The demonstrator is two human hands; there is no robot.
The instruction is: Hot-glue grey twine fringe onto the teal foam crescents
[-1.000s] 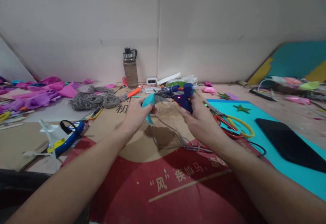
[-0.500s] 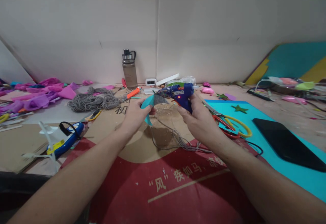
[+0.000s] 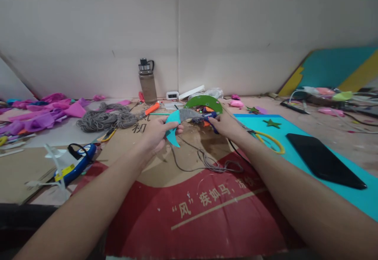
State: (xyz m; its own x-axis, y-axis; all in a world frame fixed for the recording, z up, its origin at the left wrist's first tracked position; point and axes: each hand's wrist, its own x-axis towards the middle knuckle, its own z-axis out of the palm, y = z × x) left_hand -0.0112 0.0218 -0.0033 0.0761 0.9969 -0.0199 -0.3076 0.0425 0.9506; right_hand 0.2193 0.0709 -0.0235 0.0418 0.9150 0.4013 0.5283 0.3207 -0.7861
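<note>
My left hand (image 3: 161, 134) is closed on a turquoise crescent (image 3: 172, 128), thumb across its front. Grey cord (image 3: 189, 114) is wrapped round the crescent's upper part, and a loose tail of cord (image 3: 212, 167) trails over the cardboard below. In my right hand (image 3: 226, 123) is a blue hot glue gun (image 3: 210, 116), held low just right of the wrapped end; fingers hide part of it. Whether its nozzle touches the cord I cannot tell. A green crescent (image 3: 203, 101) lies right behind the glue gun.
A red and tan cardboard sheet (image 3: 141, 224) covers the work area. Behind stand a water bottle (image 3: 148, 84) and an orange cutter (image 3: 152, 108). Left are a grey cord bundle (image 3: 103, 118) and a blue power strip (image 3: 79, 165). Right lie yellow-handled scissors (image 3: 277, 146) and a black phone (image 3: 325, 159).
My right hand has lowered the glue gun, moving it away from the front of the crescent and uncovering the green crescent behind. The turquoise crescent has turned to show more of its face.
</note>
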